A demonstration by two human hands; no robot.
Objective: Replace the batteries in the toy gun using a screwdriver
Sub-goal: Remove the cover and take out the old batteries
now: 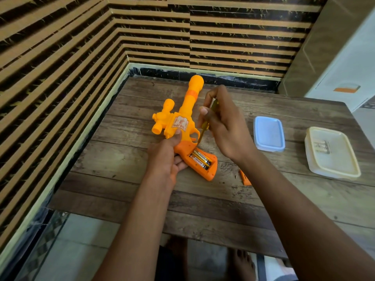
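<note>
Left hand (164,159) grips the toy gun (183,118), barrel pointing away; right hand (223,126) holds the screwdriver (204,128)

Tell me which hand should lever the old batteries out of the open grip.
Right. The right hand grips the screwdriver, whose tip points down at the batteries in the open compartment. The left hand is occupied holding the toy gun by its grip.
</note>
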